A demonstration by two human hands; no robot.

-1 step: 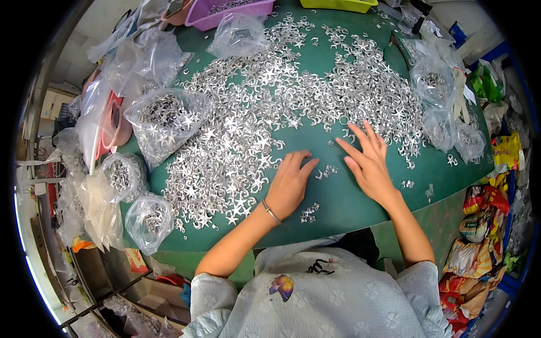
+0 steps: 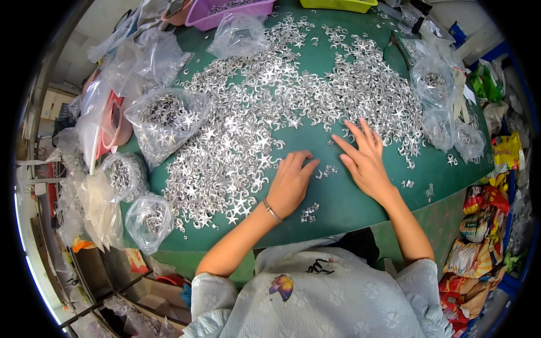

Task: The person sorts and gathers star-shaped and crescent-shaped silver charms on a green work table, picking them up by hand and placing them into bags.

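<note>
Small silver metal pieces [image 2: 236, 141], many of them star- or crescent-shaped, lie in a wide spread over the green tabletop [image 2: 344, 211]. My left hand [image 2: 288, 183], with a bangle at the wrist, rests by the heap's near right edge. Its fingers are loosely bent, the thumb stands apart, and nothing shows in its grasp. My right hand [image 2: 365, 166] is open with fingers spread, fingertips at the lower edge of the right part of the heap. Between the hands lies a small cluster of pieces [image 2: 329, 170]. Another little cluster [image 2: 309, 213] sits nearer me, and one more [image 2: 407, 183] right of my right hand.
Clear plastic bags of pieces, one large [image 2: 166, 121], line the left side. More bags [image 2: 437, 84] stand at the right. A purple basket [image 2: 225, 17] and a yellow-green tray [image 2: 338, 4] are at the far edge. Colourful packages [image 2: 476, 225] fill the right side beyond the table.
My right hand has shifted slightly to the left. My left hand has barely moved, and the pieces look the same.
</note>
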